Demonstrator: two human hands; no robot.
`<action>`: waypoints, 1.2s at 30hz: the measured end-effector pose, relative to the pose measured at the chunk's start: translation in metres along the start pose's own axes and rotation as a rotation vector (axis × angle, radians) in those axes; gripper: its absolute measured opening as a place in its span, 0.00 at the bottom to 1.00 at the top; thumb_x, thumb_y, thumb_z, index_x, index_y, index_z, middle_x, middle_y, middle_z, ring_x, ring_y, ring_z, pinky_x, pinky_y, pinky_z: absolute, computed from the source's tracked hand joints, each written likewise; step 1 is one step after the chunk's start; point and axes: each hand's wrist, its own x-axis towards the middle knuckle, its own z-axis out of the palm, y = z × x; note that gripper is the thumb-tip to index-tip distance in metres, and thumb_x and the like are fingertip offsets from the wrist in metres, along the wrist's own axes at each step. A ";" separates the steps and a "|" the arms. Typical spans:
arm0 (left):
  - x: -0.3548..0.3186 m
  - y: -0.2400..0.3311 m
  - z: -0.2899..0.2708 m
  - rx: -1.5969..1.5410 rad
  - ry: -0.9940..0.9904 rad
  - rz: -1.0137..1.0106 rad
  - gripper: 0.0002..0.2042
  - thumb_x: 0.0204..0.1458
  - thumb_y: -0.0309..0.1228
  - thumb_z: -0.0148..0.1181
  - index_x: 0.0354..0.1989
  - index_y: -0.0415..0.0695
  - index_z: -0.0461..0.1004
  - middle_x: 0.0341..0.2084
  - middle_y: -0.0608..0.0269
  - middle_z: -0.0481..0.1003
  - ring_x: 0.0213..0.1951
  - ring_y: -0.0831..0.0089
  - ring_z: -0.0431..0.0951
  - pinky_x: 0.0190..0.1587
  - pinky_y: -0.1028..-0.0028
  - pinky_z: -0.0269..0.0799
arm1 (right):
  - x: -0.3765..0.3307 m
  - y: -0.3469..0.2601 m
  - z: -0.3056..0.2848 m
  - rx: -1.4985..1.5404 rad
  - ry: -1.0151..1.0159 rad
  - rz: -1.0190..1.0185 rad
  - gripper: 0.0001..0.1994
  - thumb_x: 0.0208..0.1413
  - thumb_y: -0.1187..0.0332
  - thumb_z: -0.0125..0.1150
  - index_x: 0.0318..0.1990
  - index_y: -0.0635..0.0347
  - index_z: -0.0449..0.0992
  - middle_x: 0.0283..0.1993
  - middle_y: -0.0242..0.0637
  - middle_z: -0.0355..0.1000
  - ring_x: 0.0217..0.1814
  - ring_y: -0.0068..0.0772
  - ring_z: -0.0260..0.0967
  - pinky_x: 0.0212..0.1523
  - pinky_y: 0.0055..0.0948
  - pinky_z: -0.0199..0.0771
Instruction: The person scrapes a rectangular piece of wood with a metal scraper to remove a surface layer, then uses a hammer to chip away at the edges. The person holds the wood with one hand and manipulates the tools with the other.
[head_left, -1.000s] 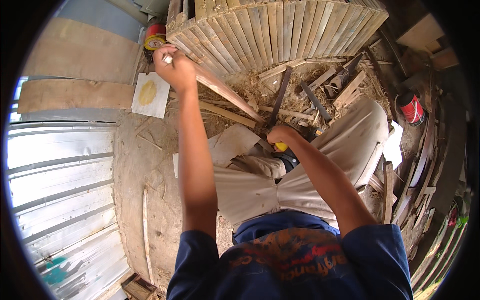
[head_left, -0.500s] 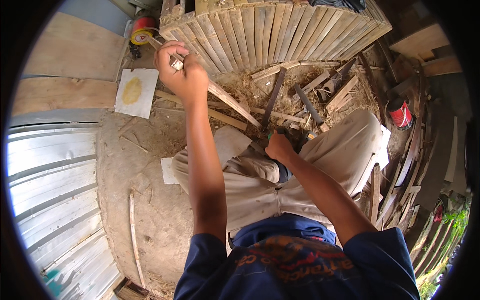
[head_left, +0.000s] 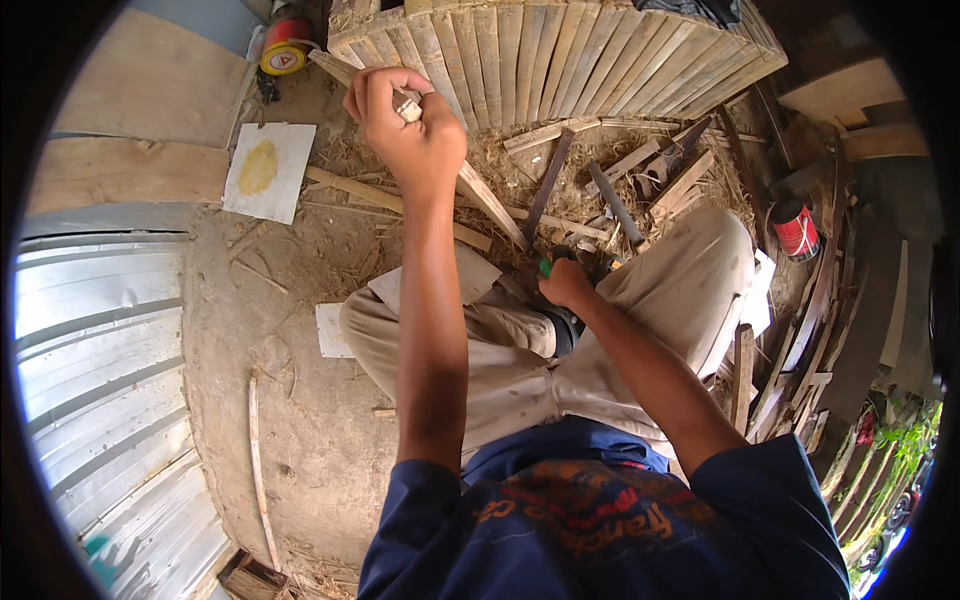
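Observation:
My left hand (head_left: 412, 130) is raised in front of the slatted wooden piece, fingers wrapped round a long wooden strip (head_left: 490, 208). The strip slants down to the right, its lower end close to my right hand (head_left: 566, 283). A pale squared wood end (head_left: 408, 108) shows between my left thumb and fingers; whether it belongs to the same strip I cannot tell. Low between my bent knees, my right hand is closed on a green-handled tool (head_left: 545, 267). The rest of that tool is dark and partly hidden, so its kind is unclear.
A curved slatted wooden piece (head_left: 560, 65) stands ahead. Wood offcuts (head_left: 683, 185) and shavings litter the ground before me. A red can (head_left: 797, 230) sits right, near stacked boards (head_left: 885, 310); a red-yellow can (head_left: 284, 50) is far left. Stained white sheet (head_left: 268, 172) lies left, beside corrugated metal (head_left: 110, 340).
My left hand has shifted right with the wooden strip, whose lower end stays near my right hand. My right hand has moved only slightly; the view has tilted a little.

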 end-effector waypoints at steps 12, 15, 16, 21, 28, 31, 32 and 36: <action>-0.011 -0.004 -0.048 -0.145 -0.002 -0.103 0.11 0.41 0.12 0.46 0.31 0.41 0.68 0.38 0.55 0.71 0.53 0.59 0.71 0.60 0.64 0.61 | 0.002 -0.035 0.021 0.151 -0.421 0.150 0.10 0.53 0.70 0.59 0.32 0.71 0.79 0.30 0.53 0.76 0.30 0.44 0.76 0.34 0.42 0.76; -0.003 -0.014 -0.070 -0.214 0.003 -0.149 0.11 0.41 0.11 0.44 0.31 0.39 0.67 0.37 0.55 0.71 0.55 0.60 0.70 0.61 0.65 0.61 | 0.005 -0.033 0.029 0.517 -0.568 0.308 0.10 0.57 0.70 0.61 0.27 0.69 0.75 0.25 0.44 0.70 0.22 0.35 0.67 0.24 0.38 0.70; 0.000 -0.019 -0.077 -0.219 0.015 -0.153 0.11 0.40 0.11 0.44 0.31 0.39 0.67 0.36 0.55 0.71 0.55 0.60 0.70 0.61 0.65 0.61 | 0.005 -0.033 0.031 0.639 -0.626 0.404 0.11 0.59 0.70 0.62 0.27 0.67 0.74 0.24 0.40 0.68 0.20 0.31 0.64 0.22 0.35 0.67; 0.013 -0.058 -0.113 -0.245 0.106 -0.179 0.11 0.37 0.12 0.42 0.29 0.38 0.65 0.33 0.55 0.71 0.52 0.58 0.73 0.62 0.62 0.61 | 0.009 -0.035 0.028 1.129 -0.900 0.581 0.10 0.64 0.68 0.60 0.31 0.61 0.70 0.25 0.27 0.62 0.16 0.16 0.53 0.15 0.19 0.55; 0.026 -0.098 -0.151 -0.283 0.270 -0.240 0.12 0.35 0.12 0.43 0.29 0.39 0.65 0.33 0.54 0.73 0.51 0.58 0.74 0.61 0.63 0.64 | 0.016 -0.028 0.006 1.217 -1.130 0.473 0.22 0.63 0.49 0.62 0.43 0.63 0.74 0.27 0.23 0.62 0.19 0.10 0.57 0.17 0.13 0.60; 0.028 -0.102 -0.145 -0.265 0.269 -0.257 0.12 0.35 0.12 0.43 0.29 0.39 0.65 0.34 0.54 0.73 0.51 0.59 0.74 0.60 0.63 0.65 | 0.018 -0.027 -0.002 1.043 -1.015 0.373 0.28 0.61 0.44 0.61 0.47 0.66 0.76 0.27 0.24 0.63 0.22 0.11 0.60 0.19 0.13 0.63; 0.030 -0.104 -0.140 -0.259 0.265 -0.262 0.12 0.36 0.12 0.43 0.29 0.39 0.65 0.34 0.54 0.73 0.51 0.59 0.74 0.60 0.64 0.65 | 0.018 -0.027 -0.004 1.012 -1.006 0.340 0.28 0.61 0.44 0.61 0.48 0.66 0.76 0.27 0.24 0.63 0.22 0.11 0.60 0.19 0.14 0.64; 0.043 -0.103 -0.122 -0.291 0.251 -0.288 0.12 0.36 0.11 0.44 0.29 0.39 0.66 0.34 0.53 0.74 0.51 0.59 0.74 0.59 0.64 0.65 | 0.015 -0.024 -0.006 1.035 -0.943 0.149 0.30 0.59 0.43 0.63 0.49 0.67 0.79 0.27 0.25 0.65 0.21 0.13 0.60 0.21 0.16 0.64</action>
